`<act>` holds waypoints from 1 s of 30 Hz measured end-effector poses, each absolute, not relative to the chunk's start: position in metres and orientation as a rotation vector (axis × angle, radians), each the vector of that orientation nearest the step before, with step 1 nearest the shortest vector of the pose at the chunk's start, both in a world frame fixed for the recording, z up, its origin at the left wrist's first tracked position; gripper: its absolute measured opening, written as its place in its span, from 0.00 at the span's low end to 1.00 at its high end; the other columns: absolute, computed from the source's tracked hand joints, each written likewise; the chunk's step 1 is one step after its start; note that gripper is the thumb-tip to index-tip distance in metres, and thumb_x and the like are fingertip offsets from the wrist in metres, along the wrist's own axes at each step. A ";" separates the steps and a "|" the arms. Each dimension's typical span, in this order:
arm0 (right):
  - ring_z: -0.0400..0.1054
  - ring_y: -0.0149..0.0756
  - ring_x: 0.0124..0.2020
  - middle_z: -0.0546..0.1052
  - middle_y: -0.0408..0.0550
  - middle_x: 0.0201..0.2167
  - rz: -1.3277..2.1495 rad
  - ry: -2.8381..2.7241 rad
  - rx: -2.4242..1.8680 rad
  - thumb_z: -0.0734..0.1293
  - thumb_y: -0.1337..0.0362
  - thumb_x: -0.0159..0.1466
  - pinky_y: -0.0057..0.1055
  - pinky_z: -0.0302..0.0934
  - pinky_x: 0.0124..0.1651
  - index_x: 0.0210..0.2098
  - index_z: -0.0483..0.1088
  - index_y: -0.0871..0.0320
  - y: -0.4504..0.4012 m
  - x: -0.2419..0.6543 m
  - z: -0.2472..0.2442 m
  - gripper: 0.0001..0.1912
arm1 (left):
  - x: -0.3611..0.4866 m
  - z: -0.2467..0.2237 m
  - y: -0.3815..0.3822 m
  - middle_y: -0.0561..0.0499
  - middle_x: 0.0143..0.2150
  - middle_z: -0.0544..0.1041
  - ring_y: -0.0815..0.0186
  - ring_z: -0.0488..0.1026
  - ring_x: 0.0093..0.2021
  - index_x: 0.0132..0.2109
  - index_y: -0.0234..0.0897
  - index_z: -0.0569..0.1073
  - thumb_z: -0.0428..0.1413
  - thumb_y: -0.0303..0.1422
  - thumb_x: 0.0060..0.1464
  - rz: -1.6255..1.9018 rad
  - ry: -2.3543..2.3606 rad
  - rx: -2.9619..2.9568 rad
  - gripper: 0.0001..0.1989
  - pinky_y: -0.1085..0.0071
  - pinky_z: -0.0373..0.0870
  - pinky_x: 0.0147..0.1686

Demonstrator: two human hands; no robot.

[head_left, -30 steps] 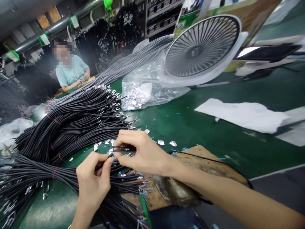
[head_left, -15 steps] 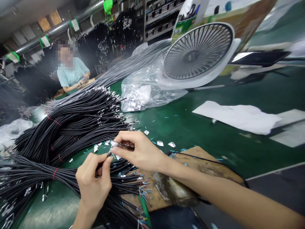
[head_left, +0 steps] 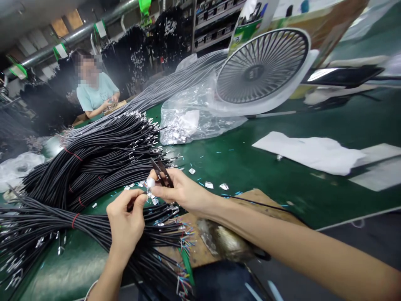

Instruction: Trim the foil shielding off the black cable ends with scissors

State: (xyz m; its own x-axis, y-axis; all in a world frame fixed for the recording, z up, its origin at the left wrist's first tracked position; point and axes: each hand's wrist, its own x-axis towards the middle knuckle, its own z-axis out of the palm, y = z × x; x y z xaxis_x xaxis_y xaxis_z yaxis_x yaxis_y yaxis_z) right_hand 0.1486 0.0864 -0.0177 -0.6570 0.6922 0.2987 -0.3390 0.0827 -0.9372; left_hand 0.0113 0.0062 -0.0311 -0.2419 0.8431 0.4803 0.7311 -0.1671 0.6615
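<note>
My left hand (head_left: 127, 215) is closed in a pinch on the end of a black cable, mostly hidden by the fingers. Against it, the thumb and forefinger of my right hand (head_left: 181, 190) meet at the cable end, where small silvery bits (head_left: 149, 193) show. Black tweezers (head_left: 163, 173) are tucked in my right hand, their two tips apart and pointing up and away. Something white (head_left: 151, 182) covers or lies at my right forefinger's tip. Below my hands, black cables with stripped, coloured wire ends (head_left: 186, 238) lie over a worn wooden board (head_left: 253, 205).
Large bundles of black cables (head_left: 90, 163) tied with red bands fill the left. Behind stand a clear bag (head_left: 188, 121) of silvery pieces and a round fan (head_left: 263, 67). White sheets (head_left: 307, 152) lie at right. A co-worker (head_left: 97, 92) sits across the table.
The tweezers have swung from lying flat along my right hand to pointing upward with tips apart. My hands stay together, the left shifted slightly right. The view has moved slightly.
</note>
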 end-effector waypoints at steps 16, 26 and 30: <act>0.62 0.29 0.30 0.68 0.46 0.31 0.608 -1.844 -0.250 0.61 0.70 0.64 0.25 0.56 0.31 0.31 0.65 0.60 0.087 0.154 -0.017 0.05 | 0.006 -0.014 0.003 0.55 0.18 0.62 0.73 0.56 0.20 0.21 0.34 0.66 0.50 0.39 0.56 1.178 1.807 1.720 0.19 0.76 0.52 0.19; 0.57 0.28 0.25 0.63 0.41 0.24 0.746 -2.031 -0.325 0.63 0.75 0.58 0.25 0.52 0.27 0.25 0.61 0.60 0.084 0.156 -0.017 0.08 | 0.006 -0.022 0.004 0.53 0.24 0.73 0.69 0.67 0.25 0.29 0.36 0.74 0.55 0.34 0.52 1.280 1.805 1.682 0.07 0.76 0.62 0.24; 0.57 0.30 0.25 0.65 0.44 0.26 0.461 -2.106 -0.487 0.60 0.79 0.53 0.27 0.47 0.25 0.27 0.62 0.60 0.089 0.162 -0.016 0.09 | 0.009 -0.022 0.003 0.54 0.22 0.71 0.70 0.66 0.24 0.26 0.36 0.71 0.56 0.32 0.50 1.297 1.820 1.667 0.06 0.76 0.62 0.23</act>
